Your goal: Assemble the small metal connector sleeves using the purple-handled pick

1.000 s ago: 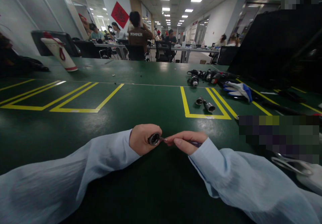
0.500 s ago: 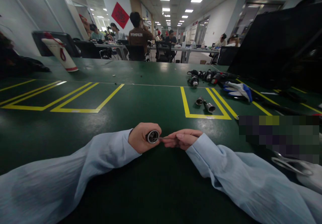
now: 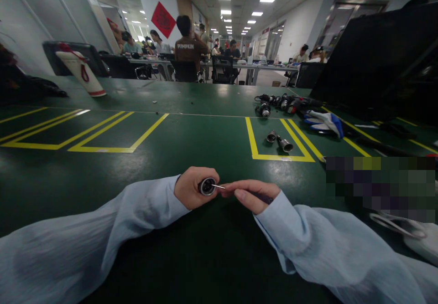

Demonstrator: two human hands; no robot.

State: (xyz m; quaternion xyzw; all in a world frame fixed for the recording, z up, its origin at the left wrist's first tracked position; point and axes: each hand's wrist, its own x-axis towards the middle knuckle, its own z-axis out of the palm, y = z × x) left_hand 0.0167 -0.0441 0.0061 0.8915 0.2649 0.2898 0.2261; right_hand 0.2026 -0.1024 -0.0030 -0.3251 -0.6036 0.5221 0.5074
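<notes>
My left hand (image 3: pixel 193 186) is wrapped round a cylindrical metal connector (image 3: pixel 207 187), its round open end turned toward me. Dark parts show inside the metal rim; the rest of its body is hidden in the fist. From the right, my right hand (image 3: pixel 251 193) holds a thin-shafted tool that looks like a small screwdriver (image 3: pixel 219 187). Its bright shaft reaches into the mouth of the connector. Between thumb and palm a dark bit of what seems to be its handle shows. The fingertips of both hands are close together just above the green table.
Two metal connector shells (image 3: pixel 285 145) lie inside a yellow-taped box (image 3: pixel 284 158). Behind them are several cabled connectors (image 3: pixel 264 109) and a blue-and-white glove (image 3: pixel 325 122). A white cup-like container (image 3: pixel 82 74) stands far left. A dark monitor-like panel (image 3: pixel 372 62) rises at right.
My right hand has shifted slightly right, and its thumb and fingers have loosened and spread along the tool. More of the shaft's shine shows. My left hand and the connector have stayed put.
</notes>
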